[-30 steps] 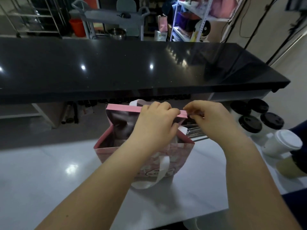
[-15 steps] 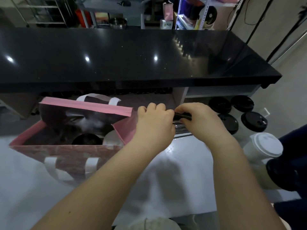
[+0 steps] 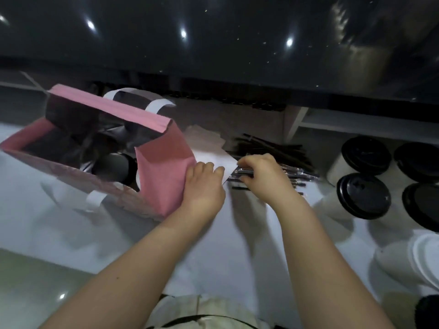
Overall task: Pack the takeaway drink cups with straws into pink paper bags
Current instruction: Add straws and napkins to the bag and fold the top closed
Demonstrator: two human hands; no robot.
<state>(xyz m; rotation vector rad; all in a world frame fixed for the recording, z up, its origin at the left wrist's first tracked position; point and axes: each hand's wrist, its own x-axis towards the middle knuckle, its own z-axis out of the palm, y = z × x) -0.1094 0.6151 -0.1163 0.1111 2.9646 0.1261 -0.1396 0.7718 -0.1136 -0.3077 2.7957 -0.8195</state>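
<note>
An open pink paper bag [image 3: 164,167] with white handles stands on the white counter at the left. Inside it I see a dark-lidded cup [image 3: 114,166]. My left hand [image 3: 203,186] rests against the bag's right end, fingers curled, touching a white paper sheet [image 3: 224,162]. My right hand [image 3: 261,175] is closed over a pile of wrapped black straws [image 3: 282,157] just right of the bag. Several white cups with black lids [image 3: 363,195] stand at the right.
A glossy black raised counter [image 3: 213,43] overhangs the far side. A white-lidded cup [image 3: 418,260] lies at the lower right edge. A shelf opening [image 3: 356,124] sits behind the cups. White counter surface [image 3: 47,222] spreads in front of the bag.
The view tilted down and closer. The bag now sits further left, away from my hands. My right hand has gone down onto the straw pile; my left has come off the bag's rim.
</note>
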